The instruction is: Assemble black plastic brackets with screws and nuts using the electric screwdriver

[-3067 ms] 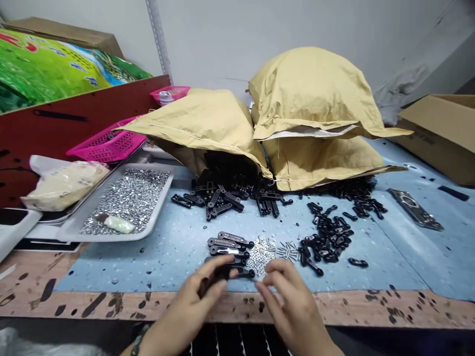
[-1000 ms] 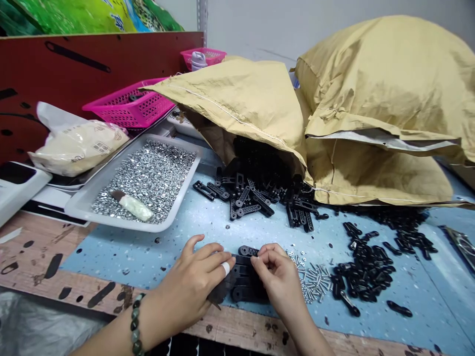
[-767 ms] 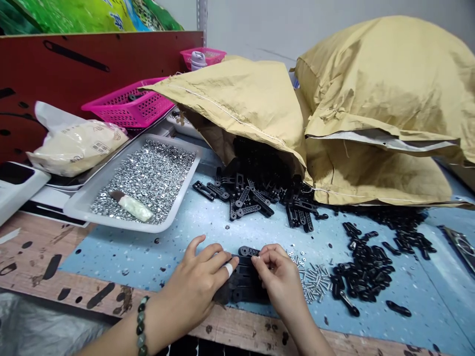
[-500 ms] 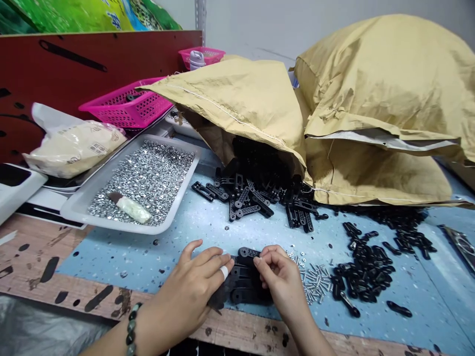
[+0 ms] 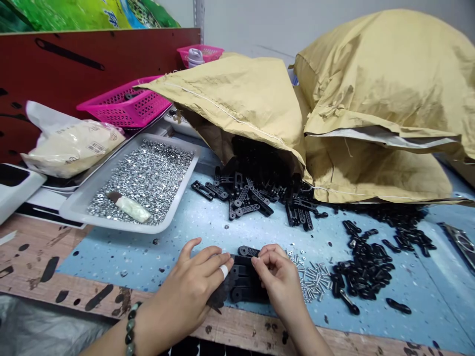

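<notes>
A short row of flat black plastic bars (image 5: pixel 248 288) lies on the blue mat near the table's front edge. My left hand (image 5: pixel 185 291) rests on the bars' left ends, fingers laid over them and thumb underneath gripping one. It has a white tape on one fingertip and a bead bracelet at the wrist. My right hand (image 5: pixel 280 282) is curled in a pinch at the top right of the row, and what its fingertips hold is hidden. A small heap of silver screws and washers (image 5: pixel 313 279) lies just right of that hand.
A grey tray (image 5: pixel 111 226) of shiny nuts sits at the left, with pink baskets (image 5: pixel 122 106) and a plastic bag (image 5: pixel 70 143) behind. Tan sacks (image 5: pixel 241 99) at the back spill black bars (image 5: pixel 252 195). A pile of small black clips (image 5: pixel 367 269) lies right.
Since three seconds ago the view has come closer and both hands have settled on the row of bars. Over the last second they have barely moved.
</notes>
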{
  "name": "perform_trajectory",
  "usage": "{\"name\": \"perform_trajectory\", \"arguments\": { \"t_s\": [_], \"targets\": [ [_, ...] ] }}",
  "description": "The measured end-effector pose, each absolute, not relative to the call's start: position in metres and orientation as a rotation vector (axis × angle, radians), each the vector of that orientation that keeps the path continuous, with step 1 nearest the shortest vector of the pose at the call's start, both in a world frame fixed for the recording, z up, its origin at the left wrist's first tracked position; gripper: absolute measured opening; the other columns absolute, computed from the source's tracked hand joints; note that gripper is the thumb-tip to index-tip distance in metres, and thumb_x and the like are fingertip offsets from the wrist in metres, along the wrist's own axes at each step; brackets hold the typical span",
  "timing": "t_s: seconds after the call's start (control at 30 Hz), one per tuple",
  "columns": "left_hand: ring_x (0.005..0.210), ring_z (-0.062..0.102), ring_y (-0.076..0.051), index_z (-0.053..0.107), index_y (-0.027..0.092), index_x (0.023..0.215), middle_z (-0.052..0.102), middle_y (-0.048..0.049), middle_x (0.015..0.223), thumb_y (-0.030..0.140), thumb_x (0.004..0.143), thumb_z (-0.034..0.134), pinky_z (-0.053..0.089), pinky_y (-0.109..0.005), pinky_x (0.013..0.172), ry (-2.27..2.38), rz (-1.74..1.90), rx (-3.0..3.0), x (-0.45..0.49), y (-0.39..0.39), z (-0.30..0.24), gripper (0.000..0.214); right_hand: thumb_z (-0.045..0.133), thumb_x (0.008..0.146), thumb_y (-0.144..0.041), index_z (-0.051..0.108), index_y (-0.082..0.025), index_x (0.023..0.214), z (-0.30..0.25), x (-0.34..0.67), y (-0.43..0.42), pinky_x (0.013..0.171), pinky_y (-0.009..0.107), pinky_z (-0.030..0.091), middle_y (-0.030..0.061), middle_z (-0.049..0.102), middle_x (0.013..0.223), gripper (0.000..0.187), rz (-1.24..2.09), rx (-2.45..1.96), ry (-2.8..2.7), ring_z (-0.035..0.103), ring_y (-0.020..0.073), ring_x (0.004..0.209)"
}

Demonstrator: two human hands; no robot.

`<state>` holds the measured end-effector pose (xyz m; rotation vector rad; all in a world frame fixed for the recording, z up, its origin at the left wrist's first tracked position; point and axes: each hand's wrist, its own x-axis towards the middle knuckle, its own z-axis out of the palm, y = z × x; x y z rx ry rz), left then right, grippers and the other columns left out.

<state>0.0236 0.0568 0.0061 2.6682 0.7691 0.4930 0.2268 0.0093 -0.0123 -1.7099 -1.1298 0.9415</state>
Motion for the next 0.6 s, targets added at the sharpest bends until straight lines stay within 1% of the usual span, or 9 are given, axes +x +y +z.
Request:
{"name": "perform_trajectory", "arguments": {
  "t_s": [0.17, 0.37, 0.43, 0.53, 0.6],
  "targets": [
    [0.109, 0.052, -0.023, 0.053, 0.019, 0.123, 0.064, -0.0023, 0.117, -0.002, 0.072, 0.044, 0.014, -0.045, 0.102, 0.762, 0.512, 2.68, 0.024, 0.057, 0.008, 0.056, 0.06, 0.079, -0.036, 0.054, -0.018, 0.057, -0.012, 0.227, 0.009, 0.047, 0.026, 0.038, 0.0051, 0.05, 0.081, 0.03, 0.936, -1.703, -1.126, 0.051, 0.0153, 0.063],
    [0.109, 0.051, -0.023, 0.052, 0.021, 0.125, 0.063, -0.0024, 0.115, -0.002, 0.076, 0.043, 0.014, -0.047, 0.102, 0.777, 0.468, 2.653, 0.028, 0.057, 0.007, 0.055, 0.057, 0.081, -0.035, 0.053, -0.019, 0.057, -0.008, 0.226, 0.011, 0.05, 0.026, 0.04, 0.0049, 0.052, 0.08, 0.029, 0.899, -1.748, -1.219, 0.051, 0.0145, 0.061],
    [0.108, 0.051, -0.023, 0.051, 0.023, 0.126, 0.063, -0.0023, 0.112, -0.002, 0.077, 0.045, 0.014, -0.048, 0.102, 0.794, 0.434, 2.638, 0.03, 0.057, 0.004, 0.055, 0.055, 0.082, -0.032, 0.052, -0.019, 0.058, -0.008, 0.226, 0.012, 0.053, 0.027, 0.042, 0.0046, 0.052, 0.078, 0.027, 0.828, -1.784, -1.305, 0.052, 0.0146, 0.061],
    [0.107, 0.051, -0.024, 0.05, 0.023, 0.126, 0.062, -0.0031, 0.11, -0.001, 0.076, 0.047, 0.015, -0.051, 0.103, 0.821, 0.409, 2.636, 0.034, 0.056, 0.002, 0.056, 0.054, 0.083, -0.028, 0.046, -0.02, 0.059, -0.009, 0.227, 0.014, 0.054, 0.028, 0.042, 0.0027, 0.05, 0.072, 0.026, 0.62, -1.887, -1.533, 0.051, 0.0146, 0.058],
    [0.107, 0.05, -0.025, 0.051, 0.022, 0.126, 0.061, -0.004, 0.109, -0.001, 0.074, 0.048, 0.016, -0.052, 0.102, 0.823, 0.402, 2.639, 0.034, 0.057, 0.003, 0.057, 0.056, 0.083, -0.032, 0.043, -0.021, 0.058, -0.008, 0.23, 0.015, 0.051, 0.029, 0.041, 0.0016, 0.048, 0.068, 0.03, 0.471, -2.008, -1.702, 0.049, 0.0145, 0.053]
  ]
}}
